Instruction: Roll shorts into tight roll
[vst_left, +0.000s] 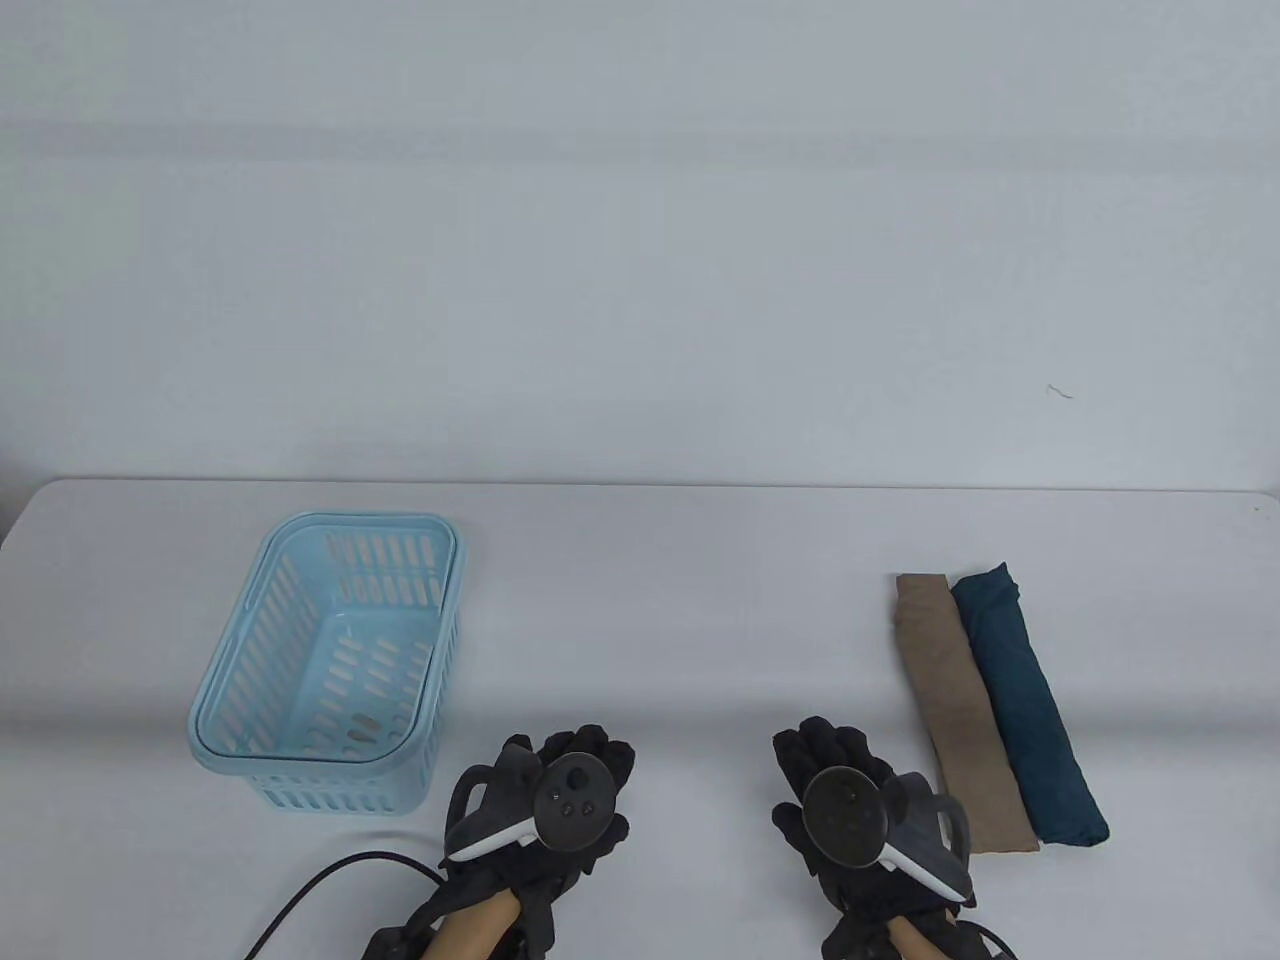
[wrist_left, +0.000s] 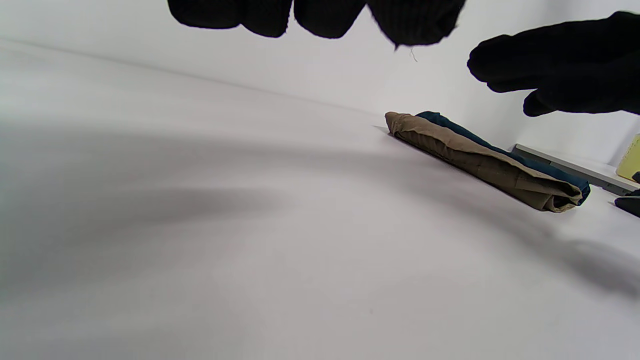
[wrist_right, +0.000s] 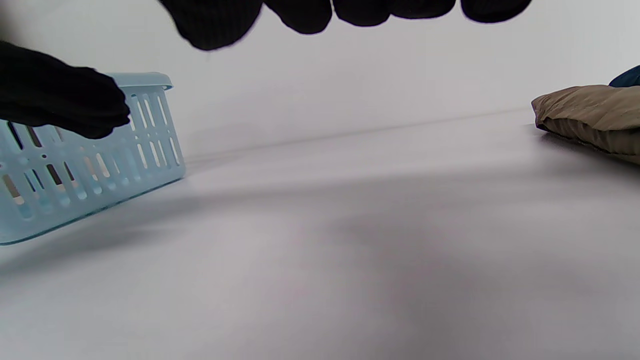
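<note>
Hovering low at the bottom centre of the table view, your left hand (vst_left: 555, 795) and right hand (vst_left: 858, 810) both carry nothing, each grip loose with fingers relaxed; the tan shorts (vst_left: 962, 710) lie at lower right on the desk (vst_left: 680, 590), touching a teal roll (vst_left: 1030, 705); their long axis runs up-frame, leaning slightly left; your right hand is nearer.

Your left hand (vst_left: 560, 800) and right hand (vst_left: 850, 810) both wear black knitted gloves, ribbed in texture, with a frayed thread at one left fingertip (wrist_left: 415, 22). A dark grey tracker (vst_left: 570, 795) with a round button face and a white-edged ring is strapped to each. A black cable (vst_left: 320, 885) trails from your left wrist.
</note>
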